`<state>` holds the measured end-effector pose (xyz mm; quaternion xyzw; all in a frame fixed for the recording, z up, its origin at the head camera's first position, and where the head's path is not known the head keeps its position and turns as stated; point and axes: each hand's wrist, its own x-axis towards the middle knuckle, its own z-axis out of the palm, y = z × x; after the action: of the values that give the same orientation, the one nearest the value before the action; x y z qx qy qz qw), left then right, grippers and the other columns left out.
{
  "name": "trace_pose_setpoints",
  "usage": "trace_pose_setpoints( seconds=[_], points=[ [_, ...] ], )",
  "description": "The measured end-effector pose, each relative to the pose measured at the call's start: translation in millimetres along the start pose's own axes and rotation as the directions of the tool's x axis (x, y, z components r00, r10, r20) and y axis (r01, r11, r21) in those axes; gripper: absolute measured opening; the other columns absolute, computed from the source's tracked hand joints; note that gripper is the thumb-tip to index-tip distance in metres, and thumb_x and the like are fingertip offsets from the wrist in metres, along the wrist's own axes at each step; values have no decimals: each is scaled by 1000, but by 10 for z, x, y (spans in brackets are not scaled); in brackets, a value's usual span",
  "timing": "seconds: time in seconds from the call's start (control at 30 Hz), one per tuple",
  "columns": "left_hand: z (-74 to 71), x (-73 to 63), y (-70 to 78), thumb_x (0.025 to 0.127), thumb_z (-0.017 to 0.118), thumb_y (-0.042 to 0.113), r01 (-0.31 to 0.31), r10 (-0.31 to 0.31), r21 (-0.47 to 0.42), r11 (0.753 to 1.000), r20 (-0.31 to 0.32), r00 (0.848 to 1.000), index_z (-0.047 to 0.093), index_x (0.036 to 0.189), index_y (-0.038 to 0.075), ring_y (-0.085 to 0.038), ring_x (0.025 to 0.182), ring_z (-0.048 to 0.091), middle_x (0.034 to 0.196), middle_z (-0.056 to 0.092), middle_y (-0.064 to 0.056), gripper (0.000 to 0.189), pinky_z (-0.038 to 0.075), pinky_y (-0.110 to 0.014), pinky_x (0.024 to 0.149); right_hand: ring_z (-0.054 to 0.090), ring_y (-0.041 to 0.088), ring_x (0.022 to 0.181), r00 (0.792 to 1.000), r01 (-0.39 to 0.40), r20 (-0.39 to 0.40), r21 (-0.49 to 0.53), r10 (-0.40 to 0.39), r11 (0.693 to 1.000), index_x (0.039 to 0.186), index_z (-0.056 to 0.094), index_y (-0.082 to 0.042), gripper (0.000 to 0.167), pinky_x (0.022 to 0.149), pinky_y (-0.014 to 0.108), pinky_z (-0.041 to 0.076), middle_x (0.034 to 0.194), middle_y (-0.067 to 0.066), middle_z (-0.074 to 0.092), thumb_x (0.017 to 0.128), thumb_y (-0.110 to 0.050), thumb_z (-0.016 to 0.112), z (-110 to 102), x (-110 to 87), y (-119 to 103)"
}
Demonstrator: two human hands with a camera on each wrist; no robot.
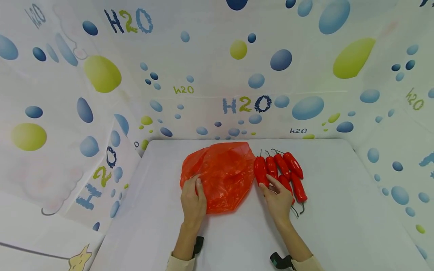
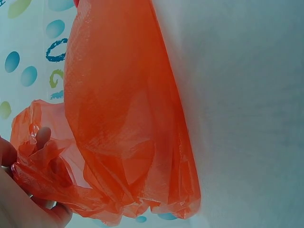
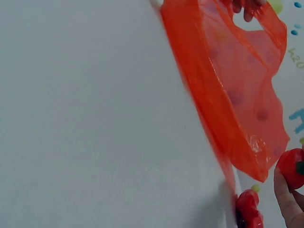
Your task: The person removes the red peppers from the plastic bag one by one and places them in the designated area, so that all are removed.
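Note:
A thin orange-red plastic bag (image 1: 225, 177) stands puffed out in the middle of the table. My left hand (image 1: 194, 203) grips its left edge; in the left wrist view the fingers (image 2: 43, 137) show through the crumpled film. My right hand (image 1: 278, 199) pinches a red chili pepper (image 1: 260, 169) close to the bag's right side. That pepper (image 3: 289, 166) also appears at the right edge of the right wrist view, between thumb and fingers. More red chili peppers (image 1: 299, 188) with thin dark stems lie beside and beyond the right hand, some partly hidden by it.
The white table (image 1: 342, 210) reaches back to a wall sheet (image 1: 203, 64) printed with blue and green dots and H2O lettering. Similar sheeting hangs at both sides. Dark wrist-camera mounts (image 1: 280, 260) sit at the wrists.

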<state>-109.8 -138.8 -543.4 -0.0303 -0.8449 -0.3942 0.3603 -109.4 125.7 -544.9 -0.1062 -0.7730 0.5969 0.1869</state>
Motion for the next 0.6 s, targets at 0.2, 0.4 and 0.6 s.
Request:
trace_pose_setpoints(
  seconds=[0.2,0.4,0.6],
  points=[
    [3,-2,1,109,55,18,-11,11,2,1000,-7,1000,69,127,6,-22,101,67,117,72,-8,26,60,-43,93,69,25,97,1000,-15,-11,-46,14,999,134,72,-12,48,69,13,55,117,12,74,90,-25,85,-61,-10,72],
    [-10,1,15,111,52,23,11,-11,-12,1000,14,1000,69,128,6,-21,102,66,117,72,-8,29,59,-41,95,66,25,97,999,-38,-32,-53,36,998,135,72,-14,48,69,13,55,117,13,74,90,-26,85,-120,-61,114],
    [1,4,-2,110,54,19,1,-1,-9,1000,14,1000,69,127,4,-23,101,66,116,71,-9,27,60,-41,92,67,29,104,999,-44,-27,-73,42,996,139,69,-10,53,73,8,51,127,15,71,91,-26,84,-188,-121,162]
  ],
)
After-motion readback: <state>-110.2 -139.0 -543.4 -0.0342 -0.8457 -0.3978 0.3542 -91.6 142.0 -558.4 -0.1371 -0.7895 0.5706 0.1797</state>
